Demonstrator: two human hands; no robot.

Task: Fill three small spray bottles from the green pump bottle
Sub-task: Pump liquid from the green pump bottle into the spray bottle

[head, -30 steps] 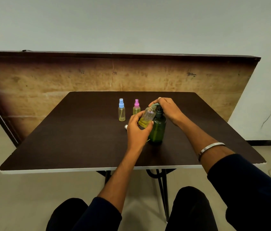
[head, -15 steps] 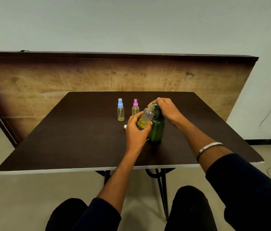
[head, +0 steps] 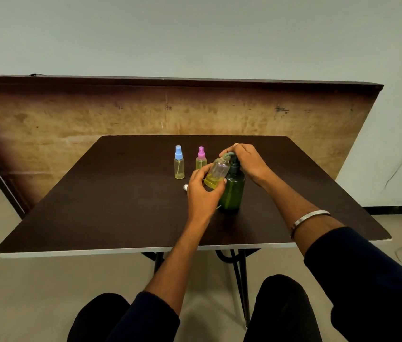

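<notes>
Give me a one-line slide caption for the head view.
Left hand tilts an uncapped spray bottle under the green pump bottle spout; right hand on the pump.

My left hand, seen from the back, is raised at mid-frame with fingers and thumb curled round a small bottle, which it holds tilted. My left forearm runs bare from a dark sleeve at the lower edge of the view up to the wrist. My right hand lies palm down, fingers bent over the pump and pressing on its top. My right forearm slants in from the lower right, bare to a dark sleeve, with a metal bangle round it. Both knees, in dark cloth, show below.
</notes>
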